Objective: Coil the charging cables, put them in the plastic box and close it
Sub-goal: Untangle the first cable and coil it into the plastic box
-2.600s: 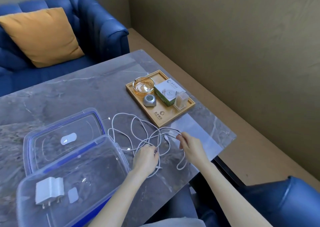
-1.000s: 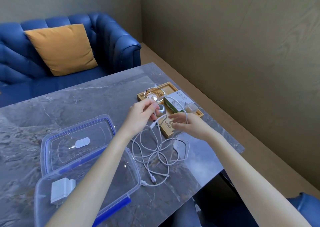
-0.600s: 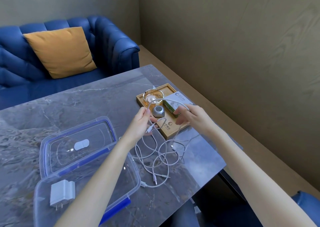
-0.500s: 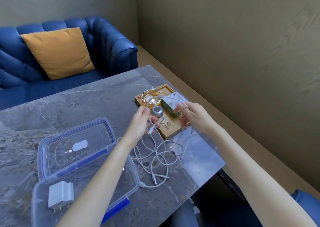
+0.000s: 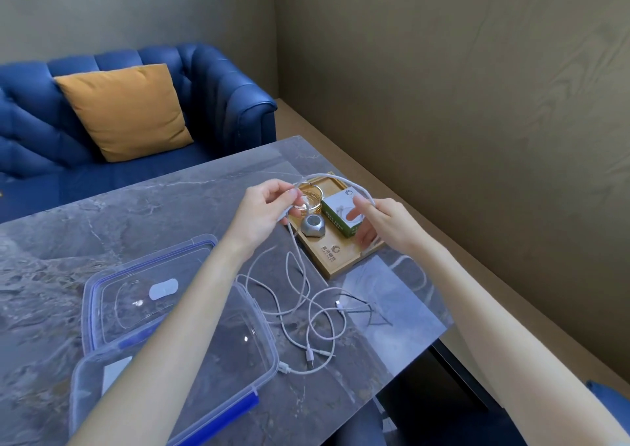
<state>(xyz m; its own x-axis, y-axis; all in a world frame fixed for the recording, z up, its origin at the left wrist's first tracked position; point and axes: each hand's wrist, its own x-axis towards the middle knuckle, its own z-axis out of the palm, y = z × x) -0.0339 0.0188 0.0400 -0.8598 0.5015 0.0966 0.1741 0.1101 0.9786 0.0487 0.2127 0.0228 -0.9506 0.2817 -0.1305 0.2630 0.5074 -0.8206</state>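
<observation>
Left hand is raised over the table, fingers curled and pinching a white charging cable near one end. Right hand is beside it at about the same height, fingers loosely spread, index extended, with the cable draped over them. Between the two hands the cable arcs up and away from the person, over the wooden tray – that's the first loop forming.

Key relation: the loop's axis runs left-right, hand to hand. The free length drops from the left-hand pinch straight down to the loose tangle of cables on the table, which lies near-side of both hands, toward the person. So slack has to be pulled up and away from the body. My read: right hand feeds the next turn, left hand stays as the anchor collecting loops.

At least one more cable sits in that tangle, connectors pointing toward the table's near edge; how many in all I cannot tell.

Clear plastic box is open, to the left and nearer the person, under the left forearm. Its lid lies flat just behind it. Left hand is nearer the box for the drop-in.

Risk, as I judge it: lifted slack could drag neighbouring loops along or catch on tray items.
</observation>
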